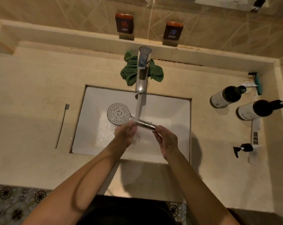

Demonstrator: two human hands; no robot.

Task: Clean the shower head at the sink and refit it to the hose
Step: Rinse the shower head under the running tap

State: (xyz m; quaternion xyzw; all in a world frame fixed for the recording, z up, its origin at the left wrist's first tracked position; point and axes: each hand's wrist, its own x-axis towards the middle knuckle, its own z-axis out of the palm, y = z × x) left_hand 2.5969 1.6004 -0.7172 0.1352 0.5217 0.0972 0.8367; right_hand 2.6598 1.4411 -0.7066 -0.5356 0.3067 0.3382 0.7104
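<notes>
A round white shower head [118,114] with many small nozzle holes faces up over the white sink [173,111]. Its chrome handle points right and lies under a running stream of water from the chrome tap [142,73]. My left hand [125,133] wraps the handle near the neck, where the water splashes over my fingers. My right hand [166,138] grips the free end of the handle. No hose is in view.
A green cloth [131,73] is bunched behind the tap. A thin long brush [62,125] lies on the counter left of the sink. Dark pump bottles [226,96] stand on the right side of the counter. HOT and COLD signs [124,23] sit on the back ledge.
</notes>
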